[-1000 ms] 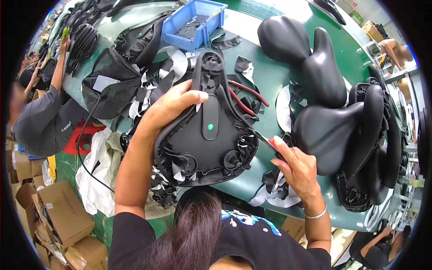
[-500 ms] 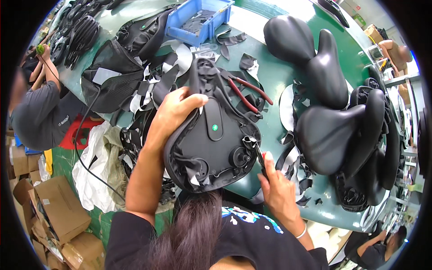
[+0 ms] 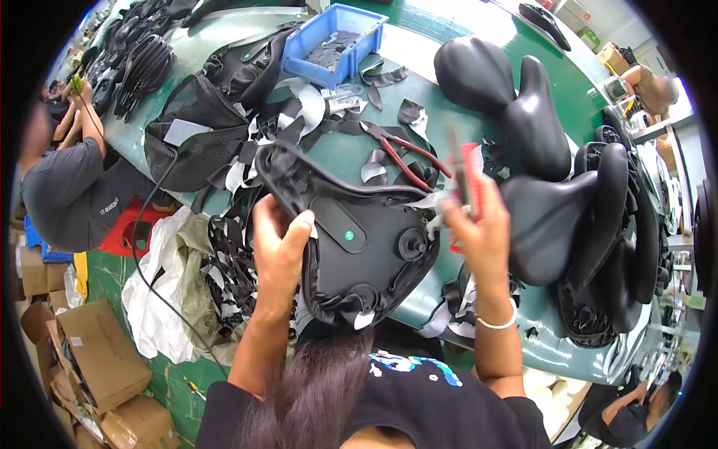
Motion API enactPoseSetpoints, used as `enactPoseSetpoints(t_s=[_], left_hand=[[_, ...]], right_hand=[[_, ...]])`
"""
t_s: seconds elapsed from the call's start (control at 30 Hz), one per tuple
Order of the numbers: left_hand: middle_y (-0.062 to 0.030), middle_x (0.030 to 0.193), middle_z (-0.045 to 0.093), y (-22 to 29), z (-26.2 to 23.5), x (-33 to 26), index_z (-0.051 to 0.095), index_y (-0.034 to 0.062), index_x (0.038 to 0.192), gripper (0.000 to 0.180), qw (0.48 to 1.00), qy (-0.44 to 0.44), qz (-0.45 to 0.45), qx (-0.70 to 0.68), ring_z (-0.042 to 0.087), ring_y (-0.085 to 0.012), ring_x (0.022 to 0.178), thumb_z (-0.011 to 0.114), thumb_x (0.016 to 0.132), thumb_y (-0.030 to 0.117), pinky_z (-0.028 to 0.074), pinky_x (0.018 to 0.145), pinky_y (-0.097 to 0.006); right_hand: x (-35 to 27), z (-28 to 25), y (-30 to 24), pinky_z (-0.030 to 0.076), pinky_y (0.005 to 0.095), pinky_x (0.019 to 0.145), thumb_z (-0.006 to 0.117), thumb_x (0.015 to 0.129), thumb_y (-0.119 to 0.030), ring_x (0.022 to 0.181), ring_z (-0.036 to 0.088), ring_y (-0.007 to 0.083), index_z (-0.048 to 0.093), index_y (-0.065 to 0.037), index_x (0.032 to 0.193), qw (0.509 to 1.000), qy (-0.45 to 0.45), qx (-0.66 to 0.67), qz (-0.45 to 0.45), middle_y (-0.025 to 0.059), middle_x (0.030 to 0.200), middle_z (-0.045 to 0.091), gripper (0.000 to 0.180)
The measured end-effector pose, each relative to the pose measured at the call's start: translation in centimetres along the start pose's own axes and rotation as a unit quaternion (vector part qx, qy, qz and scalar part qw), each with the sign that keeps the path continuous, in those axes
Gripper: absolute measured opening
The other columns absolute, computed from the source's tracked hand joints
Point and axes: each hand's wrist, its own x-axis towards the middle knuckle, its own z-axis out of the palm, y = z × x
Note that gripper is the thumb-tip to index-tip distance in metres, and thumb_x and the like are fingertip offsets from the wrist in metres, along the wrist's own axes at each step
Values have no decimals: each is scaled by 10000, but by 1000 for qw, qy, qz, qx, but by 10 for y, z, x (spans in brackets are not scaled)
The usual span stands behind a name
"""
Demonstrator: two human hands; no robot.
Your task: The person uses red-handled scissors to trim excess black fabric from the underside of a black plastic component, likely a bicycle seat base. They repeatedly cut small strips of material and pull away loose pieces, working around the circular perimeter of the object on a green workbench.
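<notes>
A black bicycle saddle (image 3: 336, 271) lies underside up before me, its nose toward the far left. My left hand (image 3: 280, 243) grips its left edge, thumb over the rim. At its right side my right hand (image 3: 482, 236) is closed around a red-handled knife (image 3: 469, 176), whose upward-pointing blade is smeared by motion. Loose cover material sticks up at the saddle rim beside my right fingers; whether they pinch it is unclear. Beyond the saddle lie red-handled pliers (image 3: 407, 156), jaws apart.
Black and white scraps litter the table (image 3: 441, 90) around the saddle. A blue bin (image 3: 340, 67) of dark pieces stands at the far side. Finished-looking black saddles (image 3: 550, 232) are piled right. A cable crosses the left; a co-worker (image 3: 67, 187) sits there. Cardboard boxes (image 3: 105, 355) are lower left.
The saddle has turned, its nose swinging left. My left hand has moved down along its edge. My right hand has risen with the knife from below the saddle's right edge to beside it.
</notes>
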Motion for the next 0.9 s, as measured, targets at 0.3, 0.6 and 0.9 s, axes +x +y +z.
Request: enactPoseSetpoints(t_s=[0.3,0.6,0.9], left_hand=[[-93,862,569,8,85,28,583,59,936,348,735,-316,402,445,521,-288,889,728,703,272,360,783,-387],[-81,609,563,1,93,40,592,65,636,209,817,-373,292,329,541,-259,707,546,785,203,313,780,-385],[-10,564,531,5,89,34,560,9,616,288,928,-357,-17,-108,445,-86,509,520,873,134,348,510,-250]], right_hand=[[-3,0,-14,489,281,733,736,789,-125,799,601,143,505,-21,1227,997,-62,7,-54,79,957,614,507],[-27,-70,18,481,316,539,703,802,-133,649,620,218,515,-120,1331,884,-149,-378,-229,73,815,620,562],[-78,-37,0,381,368,453,682,817,-136,472,492,246,511,-174,1349,880,-69,-455,-117,68,619,491,560]])
